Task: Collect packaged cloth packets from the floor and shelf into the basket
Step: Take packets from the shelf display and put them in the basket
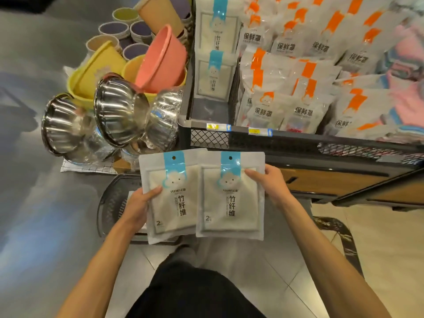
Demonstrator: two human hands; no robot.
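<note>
I hold two grey cloth packets with blue header stripes side by side in front of me. My left hand [140, 205] grips the left packet [172, 198] by its left edge, thumb on its front. My right hand [268, 182] grips the right packet [231, 196] by its right edge. Under them on the floor stands a dark basket [110, 203], mostly hidden by the packets, with something pale showing inside. Two more of the same packets [215, 53] hang in the shelf compartment above.
Shiny steel bowls [114, 120] and coloured plastic basins [160, 58] are stacked on the floor to the left. The black mesh shelf [298, 138] on the right holds several orange-striped bags [286, 76]. My knees are below, over a tiled floor.
</note>
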